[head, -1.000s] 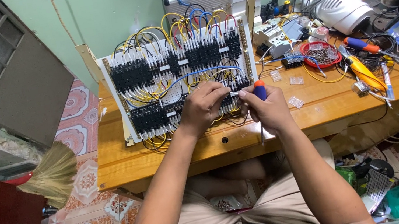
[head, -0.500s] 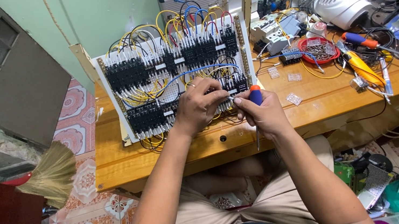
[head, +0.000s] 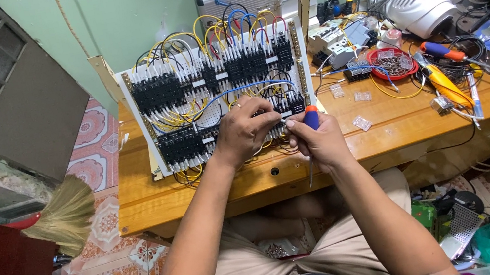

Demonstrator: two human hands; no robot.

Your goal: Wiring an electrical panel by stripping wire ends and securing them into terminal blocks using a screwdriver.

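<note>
1. Your left hand is curled down onto the white perforated wiring panel studded with black relay blocks and yellow, blue and red wires. Its fingertips are bunched at the lower right block row; whether they pinch a wire cannot be told, since the knuckles hide them.

2. Your right hand is closed around the blue-and-orange-handled screwdriver. The handle stands out above the fist, just right of your left fingertips. A thin shaft or wire seems to hang below the fist past the varnished wooden table edge; which it is stays unclear.

3. Both sets of fingertips nearly touch. A slip of the tool there could jab your left fingers or nick wire insulation.

4. The loose yellow and blue wire loops lie just above and left of your left knuckles. Snagging one with a finger could pull a conductor out of its terminal.

5. The panel leans upright, not flat. Pressing hard from your side could tip or shift it.

6. Well right of your right hand, the red round tray of small metal parts and the yellow-handled pliers crowd the table; a wide elbow swing could scatter them.
</note>
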